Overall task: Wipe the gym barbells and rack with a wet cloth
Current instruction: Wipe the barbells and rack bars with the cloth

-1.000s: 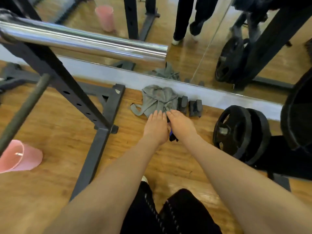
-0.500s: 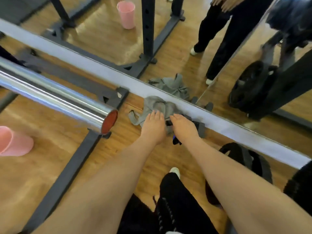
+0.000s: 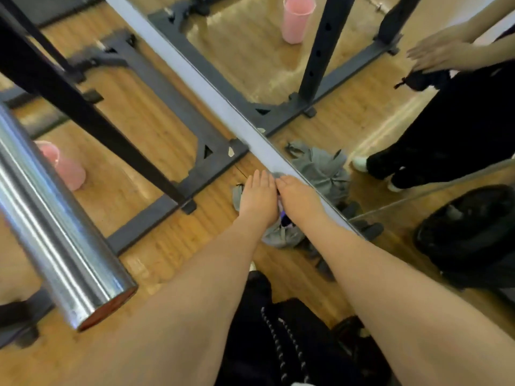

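Observation:
My left hand (image 3: 259, 196) and my right hand (image 3: 299, 200) reach forward side by side, above a crumpled grey cloth (image 3: 281, 236) lying on the wooden floor by the mirror's base. The left hand's fingers are straight. A small dark cloth (image 3: 284, 220) shows between the hands; the right hand's fingers curl down around it. The mirror shows the same dark thing hanging under the hands. The chrome barbell sleeve (image 3: 55, 232) juts in at the lower left, level with my left forearm. The black rack upright (image 3: 83, 107) slants down to its grey base (image 3: 156, 218).
A pink bucket (image 3: 67, 169) stands on the floor to the left, behind the barbell. The mirror's pale frame (image 3: 223, 98) runs diagonally across the floor. Black weight plates (image 3: 468, 235) lean at the right. Small grey blocks (image 3: 367, 229) lie beside the cloth.
My view has swung, so the barbell end now sits nearer and lower on the left. Both hands stay together over the grey cloth, close to the mirror frame.

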`<move>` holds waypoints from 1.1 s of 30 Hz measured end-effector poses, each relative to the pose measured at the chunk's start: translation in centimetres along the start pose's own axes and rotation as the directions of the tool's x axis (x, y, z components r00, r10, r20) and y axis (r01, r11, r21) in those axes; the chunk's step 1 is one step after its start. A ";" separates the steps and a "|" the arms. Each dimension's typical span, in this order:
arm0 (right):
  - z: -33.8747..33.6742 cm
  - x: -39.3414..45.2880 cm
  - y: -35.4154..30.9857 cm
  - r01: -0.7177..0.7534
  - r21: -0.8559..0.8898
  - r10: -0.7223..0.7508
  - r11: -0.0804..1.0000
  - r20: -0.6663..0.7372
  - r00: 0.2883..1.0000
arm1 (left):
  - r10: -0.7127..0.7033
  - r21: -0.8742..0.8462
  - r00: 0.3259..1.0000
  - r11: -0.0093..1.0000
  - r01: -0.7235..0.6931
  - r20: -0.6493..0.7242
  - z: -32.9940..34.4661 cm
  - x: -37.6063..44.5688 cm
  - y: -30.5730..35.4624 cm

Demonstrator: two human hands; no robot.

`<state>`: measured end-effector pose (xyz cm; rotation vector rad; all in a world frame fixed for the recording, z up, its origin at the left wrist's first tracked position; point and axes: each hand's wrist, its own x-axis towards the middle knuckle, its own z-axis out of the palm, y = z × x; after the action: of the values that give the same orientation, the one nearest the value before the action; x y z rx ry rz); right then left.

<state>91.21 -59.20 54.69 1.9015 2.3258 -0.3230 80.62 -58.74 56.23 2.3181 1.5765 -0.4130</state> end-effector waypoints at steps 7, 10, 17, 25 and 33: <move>-4.1 6.0 4.0 0.168 -0.109 -0.171 0.980 -0.021 0.985 | -0.127 -0.064 0.992 0.990 0.126 -0.021 -3.2 5.5 -0.6; -4.5 9.2 5.0 0.248 -0.125 -0.248 0.961 0.014 0.969 | -0.206 -0.080 0.978 0.976 0.202 -0.042 -4.4 7.8 -1.8; -6.5 17.4 6.3 0.446 -0.188 -0.454 0.875 -0.003 0.891 | -0.371 -0.200 0.927 0.914 0.354 -0.055 -7.0 12.3 -3.8; -8.6 26.4 4.4 0.486 -0.170 -0.493 0.857 -0.002 0.870 | -0.431 -0.280 0.900 0.874 0.397 -0.071 -9.8 18.0 -10.0; -11.9 40.1 -2.1 0.537 -0.198 -0.543 0.820 0.029 0.839 | -0.403 -0.161 0.913 0.907 0.389 -0.064 -15.1 25.4 -22.8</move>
<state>81.48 -18.50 57.34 1.1289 2.7605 -0.1000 69.31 -23.23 57.81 1.9293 2.0605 -0.2662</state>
